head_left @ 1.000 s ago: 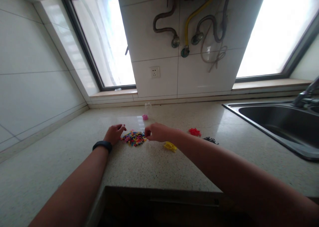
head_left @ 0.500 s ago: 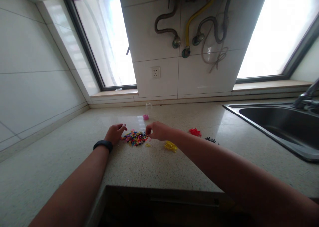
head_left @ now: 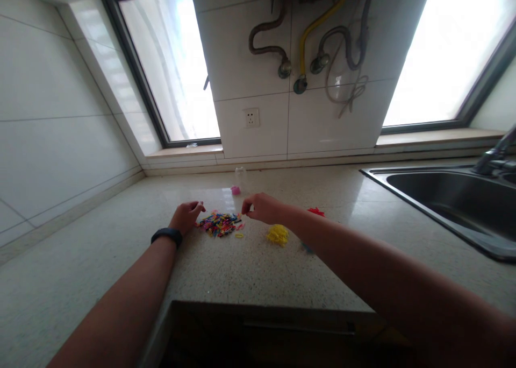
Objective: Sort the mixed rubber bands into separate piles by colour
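Observation:
A mixed pile of small coloured rubber bands (head_left: 220,224) lies on the counter (head_left: 226,271). At the pile's left edge rests my left hand (head_left: 187,216), wearing a dark wristband, its thumb and fingers slightly apart with nothing visible between them. My right hand (head_left: 262,207) hovers just off the pile's right side, fingers pinched together; whatever is in the pinch is too small to make out. Below it sits a heap of yellow rubber bands (head_left: 277,235). A red heap (head_left: 316,212) shows partly behind my right forearm, and a bluish heap (head_left: 307,247) is mostly covered by it.
Toward the back stand a small pink heap (head_left: 235,190) and a clear container (head_left: 241,175). A steel sink (head_left: 435,196) with a faucet (head_left: 494,155) is set into the counter at right. Pipes and a wall socket (head_left: 252,118) are on the tiled wall.
My right hand has moved a little right and up, away from the mixed pile, still pinched. Its forearm now covers the black heap and uncovers part of a bluish one. My left hand stays put.

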`<act>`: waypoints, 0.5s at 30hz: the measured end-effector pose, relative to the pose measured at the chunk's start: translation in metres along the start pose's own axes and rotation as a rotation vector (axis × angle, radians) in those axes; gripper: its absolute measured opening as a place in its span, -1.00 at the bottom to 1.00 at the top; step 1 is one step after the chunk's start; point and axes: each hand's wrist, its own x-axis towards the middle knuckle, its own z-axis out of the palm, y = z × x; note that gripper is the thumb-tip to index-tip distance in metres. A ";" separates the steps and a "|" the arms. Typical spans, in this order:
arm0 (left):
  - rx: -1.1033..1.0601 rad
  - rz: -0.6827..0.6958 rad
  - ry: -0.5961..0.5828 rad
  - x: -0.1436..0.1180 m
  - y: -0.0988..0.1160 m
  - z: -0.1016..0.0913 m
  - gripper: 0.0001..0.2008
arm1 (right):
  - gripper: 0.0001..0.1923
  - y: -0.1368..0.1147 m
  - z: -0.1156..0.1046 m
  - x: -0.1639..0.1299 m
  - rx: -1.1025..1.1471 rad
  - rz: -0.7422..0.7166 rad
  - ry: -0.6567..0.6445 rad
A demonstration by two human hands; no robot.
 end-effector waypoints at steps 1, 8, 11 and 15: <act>-0.002 0.003 0.003 0.000 0.000 0.000 -0.50 | -0.80 0.003 -0.004 -0.003 0.020 0.004 0.000; 0.001 -0.011 -0.004 -0.001 -0.001 0.000 -0.52 | -0.82 0.028 -0.053 -0.049 0.162 0.155 0.063; 0.010 -0.018 -0.008 -0.001 -0.004 0.001 -0.51 | -0.85 0.041 -0.083 -0.078 0.237 0.191 0.084; 0.010 -0.056 -0.039 -0.002 -0.005 0.001 -0.49 | -0.86 0.060 -0.124 -0.115 0.313 0.259 0.240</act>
